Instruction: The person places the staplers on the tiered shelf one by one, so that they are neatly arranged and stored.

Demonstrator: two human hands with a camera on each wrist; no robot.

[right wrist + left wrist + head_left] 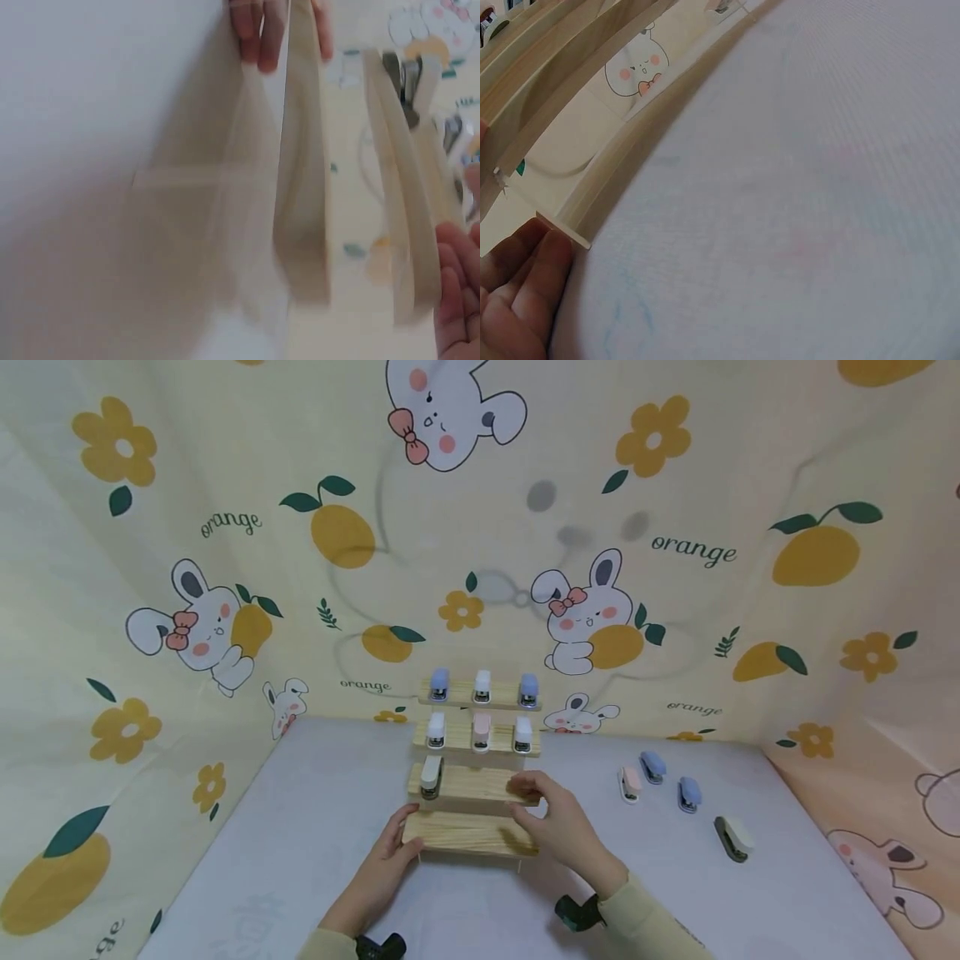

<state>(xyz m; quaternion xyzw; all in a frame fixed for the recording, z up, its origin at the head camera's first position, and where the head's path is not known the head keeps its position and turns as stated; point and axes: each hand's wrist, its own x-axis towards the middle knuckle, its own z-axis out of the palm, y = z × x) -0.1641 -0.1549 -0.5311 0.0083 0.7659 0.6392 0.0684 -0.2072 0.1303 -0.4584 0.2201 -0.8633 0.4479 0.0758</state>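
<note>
A tiered wooden rack [468, 832] with clear supports stands on the table, bearing several mini staplers. A white stapler [431, 777] with a dark base sits at the left of the second tier from the bottom. My left hand [387, 852] grips the left end of the lowest board; its fingers also show in the left wrist view, against a thin support edge. My right hand [558, 822] is at the right end of the second-lowest board, thumb and fingers apart and nothing seen between them. The right wrist view is blurred and shows its fingers [452, 296] beside a board.
To the right of the rack lie a pink stapler [629, 784], a blue stapler [653, 767], another blue stapler [689, 794] and a white stapler with a dark base [733, 838]. A patterned cloth [480, 527] hangs behind the table.
</note>
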